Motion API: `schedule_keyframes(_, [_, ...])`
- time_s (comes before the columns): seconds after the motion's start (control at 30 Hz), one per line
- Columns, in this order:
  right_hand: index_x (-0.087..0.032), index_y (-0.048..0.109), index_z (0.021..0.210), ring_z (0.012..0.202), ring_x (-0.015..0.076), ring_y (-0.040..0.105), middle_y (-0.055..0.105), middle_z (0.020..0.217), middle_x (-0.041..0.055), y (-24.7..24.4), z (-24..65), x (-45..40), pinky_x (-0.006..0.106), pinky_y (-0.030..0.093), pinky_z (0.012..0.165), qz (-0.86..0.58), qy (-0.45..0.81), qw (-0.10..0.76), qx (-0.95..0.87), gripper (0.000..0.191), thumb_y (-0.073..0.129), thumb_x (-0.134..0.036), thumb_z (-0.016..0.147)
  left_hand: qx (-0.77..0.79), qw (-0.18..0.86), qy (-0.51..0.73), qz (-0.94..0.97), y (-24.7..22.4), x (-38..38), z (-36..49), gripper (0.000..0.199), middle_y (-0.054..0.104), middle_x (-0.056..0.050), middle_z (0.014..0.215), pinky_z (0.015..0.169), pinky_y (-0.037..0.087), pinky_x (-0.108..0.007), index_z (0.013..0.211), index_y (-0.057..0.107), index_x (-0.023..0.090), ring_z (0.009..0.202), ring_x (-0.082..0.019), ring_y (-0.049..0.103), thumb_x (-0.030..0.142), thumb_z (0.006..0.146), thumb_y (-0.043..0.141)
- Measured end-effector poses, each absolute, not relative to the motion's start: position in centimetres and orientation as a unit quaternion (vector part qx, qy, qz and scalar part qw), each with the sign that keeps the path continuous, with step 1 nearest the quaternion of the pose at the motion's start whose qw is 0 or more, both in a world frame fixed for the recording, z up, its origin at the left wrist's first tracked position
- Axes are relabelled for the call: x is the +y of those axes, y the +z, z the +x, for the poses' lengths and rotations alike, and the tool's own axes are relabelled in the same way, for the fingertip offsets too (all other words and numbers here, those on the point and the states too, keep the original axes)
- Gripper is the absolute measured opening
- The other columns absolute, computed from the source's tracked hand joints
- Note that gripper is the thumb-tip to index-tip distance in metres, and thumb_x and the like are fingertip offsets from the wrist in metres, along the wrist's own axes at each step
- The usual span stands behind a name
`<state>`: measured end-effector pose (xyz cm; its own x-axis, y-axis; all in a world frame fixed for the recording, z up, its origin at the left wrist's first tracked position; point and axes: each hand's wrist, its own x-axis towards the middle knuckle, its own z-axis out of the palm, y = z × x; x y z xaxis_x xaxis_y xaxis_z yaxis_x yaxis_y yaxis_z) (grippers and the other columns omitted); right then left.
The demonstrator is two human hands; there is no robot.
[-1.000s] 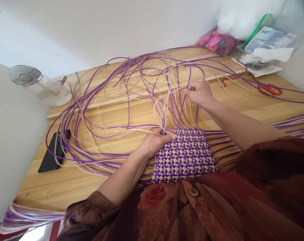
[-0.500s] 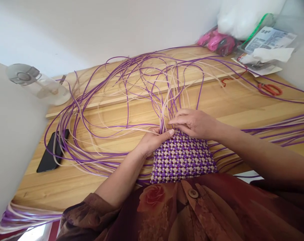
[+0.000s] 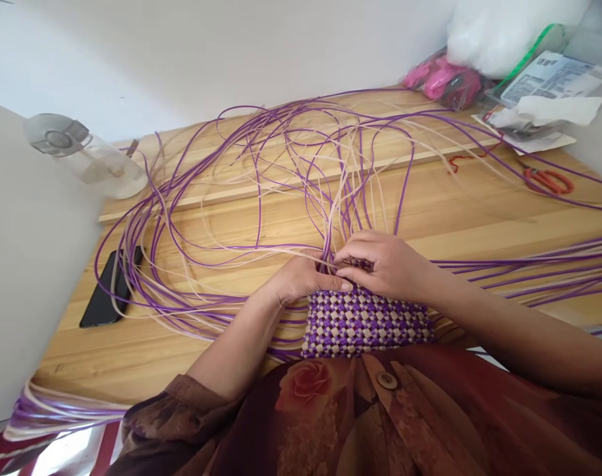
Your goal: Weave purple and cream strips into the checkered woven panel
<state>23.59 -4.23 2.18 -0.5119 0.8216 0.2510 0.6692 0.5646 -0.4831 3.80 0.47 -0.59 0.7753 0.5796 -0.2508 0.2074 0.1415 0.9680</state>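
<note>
A purple and beige woven piece [image 3: 368, 322] in a checkered pattern lies against the front of my body. Long purple and beige strands [image 3: 348, 198] run out of its far edge and both sides. My left hand [image 3: 308, 277] grips the far left corner, thumb on top of the weave, fingers hidden behind it. Right beside it, my right hand [image 3: 380, 264] pinches a beige strand with thumb and forefinger at the far edge. Its other fingers are curled over the weave.
Loose strands loop across the wooden table [image 3: 221, 225]. A black phone [image 3: 105, 297] lies under some at left, near a clear bottle [image 3: 102, 165]. Orange-handled scissors [image 3: 549, 180], a pink bundle in plastic [image 3: 450, 80] and papers [image 3: 554, 76] sit at the right. A white wall stands behind.
My right hand has come closer to my left and now pinches a beige strand. Both hands and the weave's far edge appear lower. The whole view has shifted slightly.
</note>
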Motion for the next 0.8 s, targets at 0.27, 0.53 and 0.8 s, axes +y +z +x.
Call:
schedule_keyframes(0.27, [-0.019,0.057,0.082,0.063,0.0115,0.053,0.062,0.072,0.0,1.7,22.0,-3.8,0.024,0.035,0.06,-0.553,0.178,0.245,-0.776,0.006,0.058,-0.025,0.083,0.322,0.749,0.164,0.556,-1.1,0.1,4.2,0.033,0.068,-0.002,0.075,0.073,0.044,-0.028,0.078,0.072,0.013,0.07,-0.014,0.059,0.031,0.055,0.087])
schedule_keyframes(0.53, [-0.02,0.059,0.105,0.058,0.0102,0.052,0.06,0.068,-0.0034,0.7,23.7,-2.9,0.024,0.039,0.061,-0.53,0.168,0.291,-0.778,0.019,0.055,-0.019,0.086,0.357,0.764,0.197,0.5,-1.1,-0.2,4.5,0.033,0.065,-0.002,0.07,0.069,0.041,-0.027,0.072,0.07,0.011,0.065,-0.012,0.056,0.029,0.051,0.089])
schedule_keyframes(0.8, [-0.023,0.073,0.104,0.089,0.0191,0.059,0.067,0.097,0.0078,2.3,25.9,-1.7,0.034,0.048,0.081,-0.395,-0.051,0.276,-0.875,0.023,0.053,-0.022,0.091,0.349,0.763,0.187,0.511,-1.1,0.0,4.4,0.033,0.067,-0.003,0.072,0.067,0.042,-0.027,0.074,0.071,0.011,0.065,-0.012,0.057,0.031,0.053,0.088])
